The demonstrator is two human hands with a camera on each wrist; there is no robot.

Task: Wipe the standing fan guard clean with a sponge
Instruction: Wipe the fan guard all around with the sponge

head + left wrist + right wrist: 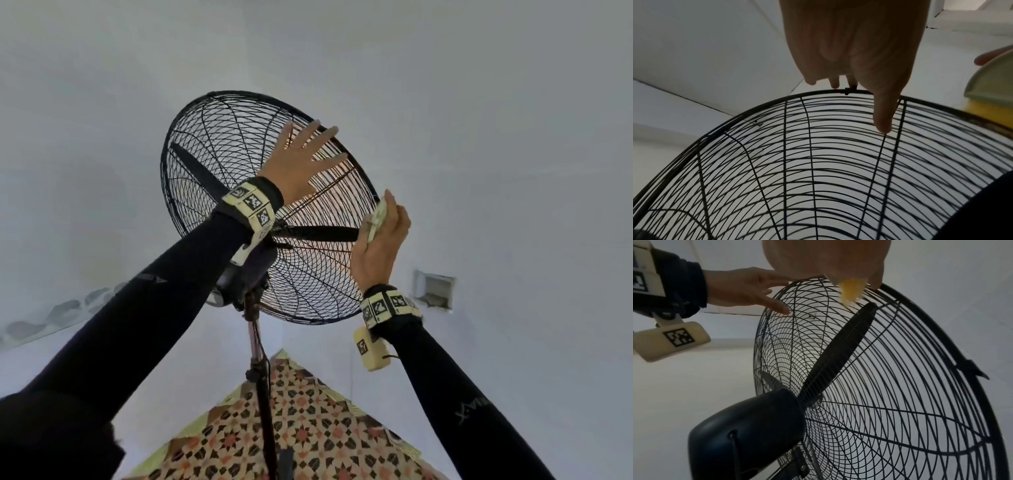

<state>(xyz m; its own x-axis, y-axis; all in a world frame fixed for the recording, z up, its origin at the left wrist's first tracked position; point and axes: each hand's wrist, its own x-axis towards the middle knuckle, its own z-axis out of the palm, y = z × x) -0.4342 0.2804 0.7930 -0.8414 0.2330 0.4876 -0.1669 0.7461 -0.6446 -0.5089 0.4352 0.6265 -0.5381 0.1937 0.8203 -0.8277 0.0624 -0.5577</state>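
The black wire fan guard point(219, 144) faces away from me, tilted up on its stand. My left hand point(301, 157) lies flat on the upper rear wires with its fingers spread and straight; in the left wrist view the left hand point(855, 48) reaches the top rim of the guard point(797, 162). My right hand point(387, 240) grips a yellow-green sponge point(376, 219) and holds it against the guard's right rim. From the right wrist, the sponge point(851, 290) touches the wires near a blade point(842, 345).
The black motor housing point(748, 426) sits behind the guard on a thin pole point(260, 377). Below is a patterned tile floor point(308, 428). White walls surround the fan, with a recessed wall box point(435, 289) to the right.
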